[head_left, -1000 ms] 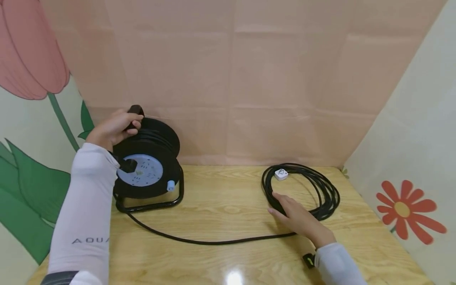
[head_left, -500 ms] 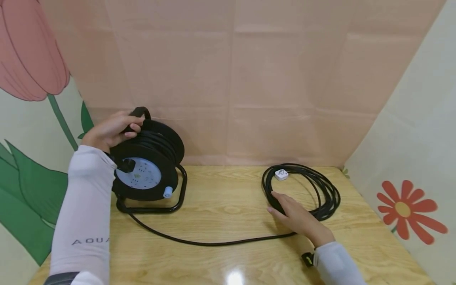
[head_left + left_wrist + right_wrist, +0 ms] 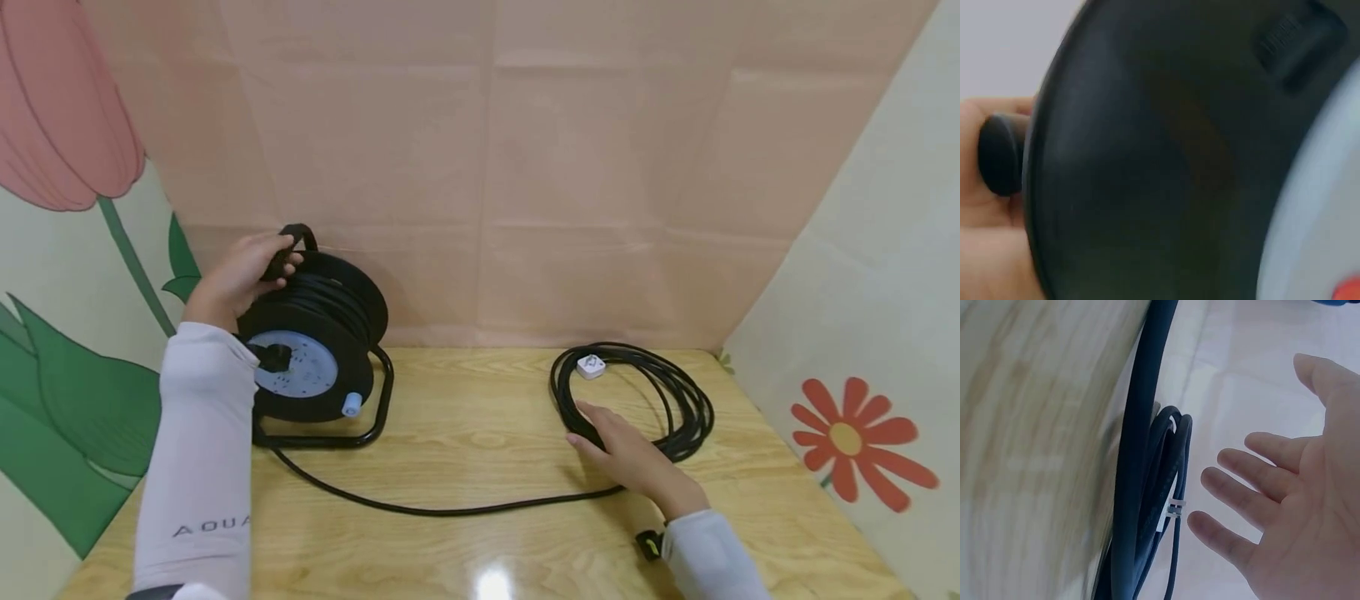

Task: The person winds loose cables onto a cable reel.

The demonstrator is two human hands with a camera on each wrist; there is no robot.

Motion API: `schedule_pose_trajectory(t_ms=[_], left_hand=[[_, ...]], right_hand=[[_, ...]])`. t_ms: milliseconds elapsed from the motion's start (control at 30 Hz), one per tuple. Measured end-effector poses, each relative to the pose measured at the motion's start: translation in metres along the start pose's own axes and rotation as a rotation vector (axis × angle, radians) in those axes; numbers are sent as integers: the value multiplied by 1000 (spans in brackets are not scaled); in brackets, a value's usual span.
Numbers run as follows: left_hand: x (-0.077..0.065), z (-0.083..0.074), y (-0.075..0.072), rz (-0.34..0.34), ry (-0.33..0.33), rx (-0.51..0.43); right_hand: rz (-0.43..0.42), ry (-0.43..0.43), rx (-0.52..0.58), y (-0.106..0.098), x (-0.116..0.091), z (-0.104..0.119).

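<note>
At the left of the table stands a black cable reel (image 3: 352, 354) with a light-blue socket panel (image 3: 309, 367) and a small light-blue knob (image 3: 352, 405). My left hand (image 3: 242, 273) holds the black handle (image 3: 300, 233) on top of it. The left wrist view shows fingers and palm around the handle's end (image 3: 1000, 155), partly hidden by the reel's flange. To the right, my right hand (image 3: 633, 457) hovers by the near side of a loose coil of black cable (image 3: 693, 412). Its fingers are spread and hold nothing in the right wrist view. A white plug (image 3: 591, 367) lies within the coil.
One run of black cable (image 3: 450, 511) crosses the wooden table (image 3: 465, 417) from the reel's tubular stand (image 3: 318, 442) towards the coil. A pink backdrop (image 3: 525, 183) rises behind the table. Flower-painted panels (image 3: 847, 350) flank both sides.
The reel first tilts slightly to the right, then stays put. My left fingers shift a little on the handle and the left forearm moves right. My right hand stays almost still.
</note>
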State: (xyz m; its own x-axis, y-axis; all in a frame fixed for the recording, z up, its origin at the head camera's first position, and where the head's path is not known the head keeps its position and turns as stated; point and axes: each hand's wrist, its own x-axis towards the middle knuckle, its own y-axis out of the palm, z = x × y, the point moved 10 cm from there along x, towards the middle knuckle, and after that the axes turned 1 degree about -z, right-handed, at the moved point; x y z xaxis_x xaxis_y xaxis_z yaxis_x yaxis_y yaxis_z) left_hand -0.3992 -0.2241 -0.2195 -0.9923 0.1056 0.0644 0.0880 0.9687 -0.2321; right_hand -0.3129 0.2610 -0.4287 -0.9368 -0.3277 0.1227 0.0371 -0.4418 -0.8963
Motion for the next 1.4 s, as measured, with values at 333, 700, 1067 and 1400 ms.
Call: schedule_pose_trajectory(t_ms=[333,700,1067,1400], left_hand=[[-23,-12,-6,-213,92,353],[-90,-28,-12,-713,403,394],[-98,27,53,-155,280,640],[-94,119,88,245,-135,648]], right_hand=[[-16,9,-14,-5,-5,-5],[-4,1,3,-4,-5,0],[-17,-13,2,-6,0,3],[13,-84,-23,6,8,26]])
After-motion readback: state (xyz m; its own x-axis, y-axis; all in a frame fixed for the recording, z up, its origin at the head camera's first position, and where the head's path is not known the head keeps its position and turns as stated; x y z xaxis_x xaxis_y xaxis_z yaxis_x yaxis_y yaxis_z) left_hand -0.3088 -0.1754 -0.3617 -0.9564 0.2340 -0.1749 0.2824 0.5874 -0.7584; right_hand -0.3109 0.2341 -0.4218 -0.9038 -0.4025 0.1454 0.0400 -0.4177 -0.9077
